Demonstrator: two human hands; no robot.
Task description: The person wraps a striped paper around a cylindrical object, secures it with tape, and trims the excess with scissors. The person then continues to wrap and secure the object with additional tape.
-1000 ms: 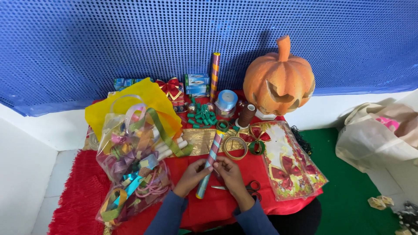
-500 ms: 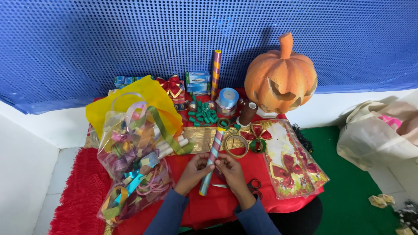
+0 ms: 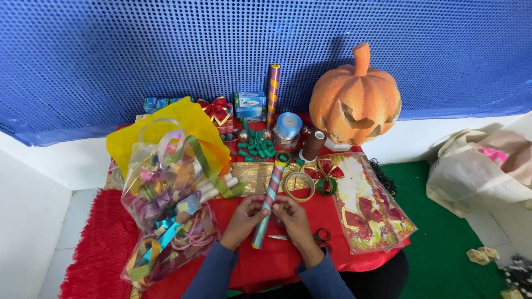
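Over the red cloth (image 3: pixel 343 210), the left hand (image 3: pixel 244 220) and the right hand (image 3: pixel 293 218) both close their fingers around a striped tube (image 3: pixel 268 206), near the scissors (image 3: pixel 310 237)

Bright even light, sharp focus, wide-angle bowing at edges.

Near the lower middle of the frame, both hands are drawing closer together on the striped foil-wrapped tube (image 3: pixel 268 205), which is tilting slightly more upright than before.
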